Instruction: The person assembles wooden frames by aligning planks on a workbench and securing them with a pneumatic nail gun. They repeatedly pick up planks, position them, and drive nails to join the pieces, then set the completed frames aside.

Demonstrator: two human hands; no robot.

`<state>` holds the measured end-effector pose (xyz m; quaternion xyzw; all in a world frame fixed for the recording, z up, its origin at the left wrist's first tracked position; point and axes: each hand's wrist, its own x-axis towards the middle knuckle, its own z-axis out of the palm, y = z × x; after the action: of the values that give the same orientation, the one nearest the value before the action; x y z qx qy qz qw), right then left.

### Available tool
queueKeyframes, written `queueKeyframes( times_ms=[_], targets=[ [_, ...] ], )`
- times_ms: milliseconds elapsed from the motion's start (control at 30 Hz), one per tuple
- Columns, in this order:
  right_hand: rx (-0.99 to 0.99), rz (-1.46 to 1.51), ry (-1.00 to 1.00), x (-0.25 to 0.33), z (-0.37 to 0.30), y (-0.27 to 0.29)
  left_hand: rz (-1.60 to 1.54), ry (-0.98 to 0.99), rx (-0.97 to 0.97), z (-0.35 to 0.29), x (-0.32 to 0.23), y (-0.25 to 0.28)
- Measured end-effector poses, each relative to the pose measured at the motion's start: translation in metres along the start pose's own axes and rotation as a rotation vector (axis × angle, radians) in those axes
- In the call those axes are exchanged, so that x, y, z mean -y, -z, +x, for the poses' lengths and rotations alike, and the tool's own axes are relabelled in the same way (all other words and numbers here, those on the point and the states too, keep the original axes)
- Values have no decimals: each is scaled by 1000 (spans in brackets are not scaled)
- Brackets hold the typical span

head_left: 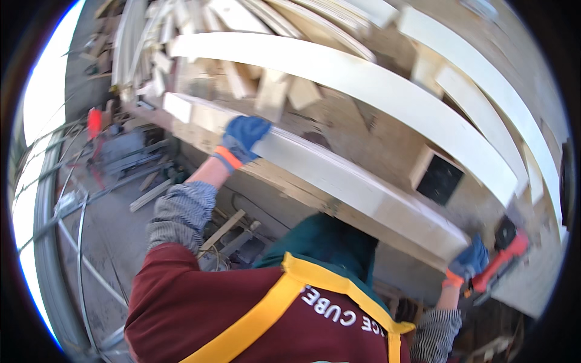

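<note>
A long white board (363, 187) lies across the near edge of a wooden workbench (266, 181), running from upper left to lower right. My left hand (244, 138), in a blue glove with an orange cuff, is closed over the board toward its left part. At the right end, my right hand (469, 259), gloved the same way, is closed on the board's end; its fingers are partly hidden. Close beside the right hand lies a red and black power tool (502, 257), its exact kind unclear.
Behind the board lies another long white board (339, 72), with more boards (484, 66) at the far right. A wooden block with a black face (440, 178) sits between. Many wood strips (163, 36) pile up at far left. Metal scraps (133, 157) litter the floor.
</note>
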<state>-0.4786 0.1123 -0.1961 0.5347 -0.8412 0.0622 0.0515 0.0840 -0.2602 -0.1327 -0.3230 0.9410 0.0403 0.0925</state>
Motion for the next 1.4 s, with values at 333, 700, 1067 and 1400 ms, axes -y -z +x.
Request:
queueKeyframes(
  times_ms=[333, 700, 1067, 1400],
  targets=[
    [-27, 155, 6, -8, 0, 1, 109, 84, 251, 10, -56, 31],
    [3, 148, -1, -4, 6, 7, -89, -182, -23, 79, -243, -19],
    [459, 199, 467, 92, 40, 39, 8, -146, -264, 81, -250, -38],
    [137, 53, 419, 105, 22, 3, 63, -159, -289, 79, -250, -43]
  ],
)
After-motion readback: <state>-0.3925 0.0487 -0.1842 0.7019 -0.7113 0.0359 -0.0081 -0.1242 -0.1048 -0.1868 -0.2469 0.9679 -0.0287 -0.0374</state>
